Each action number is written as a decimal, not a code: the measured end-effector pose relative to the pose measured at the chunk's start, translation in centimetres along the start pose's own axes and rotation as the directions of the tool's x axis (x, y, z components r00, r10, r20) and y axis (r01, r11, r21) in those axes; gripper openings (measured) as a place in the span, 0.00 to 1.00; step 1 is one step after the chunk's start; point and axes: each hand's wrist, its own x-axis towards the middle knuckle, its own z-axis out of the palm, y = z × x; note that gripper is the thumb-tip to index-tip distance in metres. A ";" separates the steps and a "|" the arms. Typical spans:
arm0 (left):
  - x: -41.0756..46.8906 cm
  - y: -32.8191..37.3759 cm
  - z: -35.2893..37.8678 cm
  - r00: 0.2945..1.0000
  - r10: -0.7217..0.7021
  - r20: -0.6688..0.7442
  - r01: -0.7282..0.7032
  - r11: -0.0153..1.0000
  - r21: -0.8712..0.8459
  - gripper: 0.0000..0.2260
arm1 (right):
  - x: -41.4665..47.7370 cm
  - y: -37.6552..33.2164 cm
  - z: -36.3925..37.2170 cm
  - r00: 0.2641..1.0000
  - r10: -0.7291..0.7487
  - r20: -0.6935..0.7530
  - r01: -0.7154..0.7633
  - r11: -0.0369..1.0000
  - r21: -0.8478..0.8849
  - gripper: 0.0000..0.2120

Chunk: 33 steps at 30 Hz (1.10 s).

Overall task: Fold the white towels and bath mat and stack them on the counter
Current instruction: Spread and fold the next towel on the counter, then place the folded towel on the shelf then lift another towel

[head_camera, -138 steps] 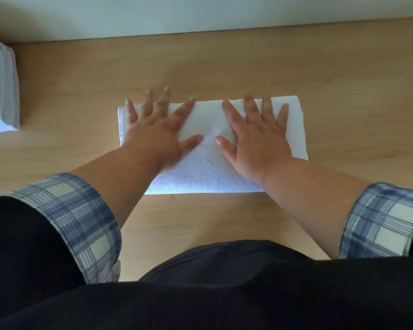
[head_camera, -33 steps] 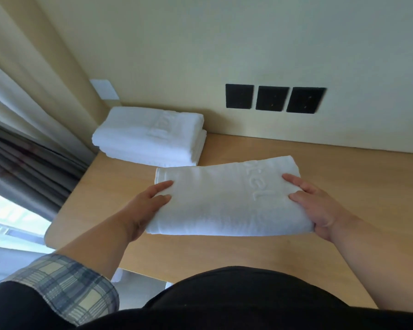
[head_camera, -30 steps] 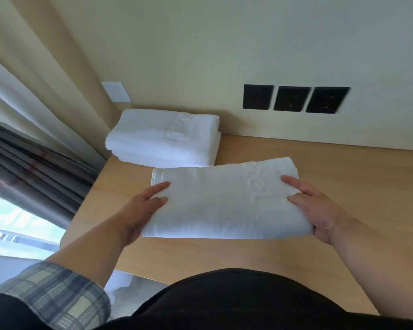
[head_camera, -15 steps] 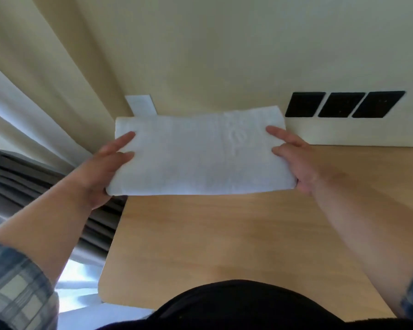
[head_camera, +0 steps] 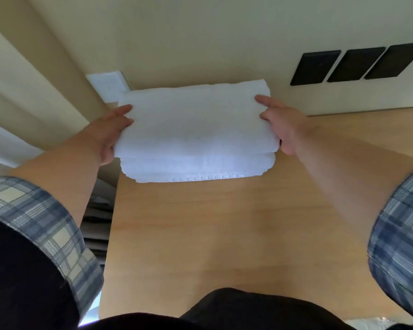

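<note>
Nearest, the wooden counter [head_camera: 224, 234] lies bare between the two forearms, its left edge dropping away just under the left arm. Farther out, the left hand [head_camera: 110, 134] and right hand [head_camera: 281, 129] each grip one end of a folded white towel [head_camera: 196, 125], which spans the gap between them directly over a stack of towels [head_camera: 196, 167]; whether it rests on the stack cannot be told. The wall [head_camera: 200, 44] rises close behind the fingertips, with a white plate [head_camera: 107, 86] beyond the left hand and black sockets [head_camera: 351, 65] beyond the right.
</note>
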 end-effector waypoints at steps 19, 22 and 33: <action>-4.1 -1.9 6.0 0.781 0.462 0.421 -0.441 -0.069 0.895 0.25 | -3.3 1.7 1.5 0.895 -0.356 0.267 0.339 0.155 -0.928 0.29; -4.5 -2.5 6.5 0.897 0.364 0.251 -0.248 -0.055 0.967 0.31 | -4.7 2.0 -0.7 0.963 -0.211 0.169 0.206 0.166 -0.964 0.36; -18.5 0.4 22.6 0.681 0.435 0.589 -0.607 -0.113 0.786 0.29 | -16.9 1.3 -18.2 0.958 -0.264 -0.111 -0.037 0.270 -0.962 0.35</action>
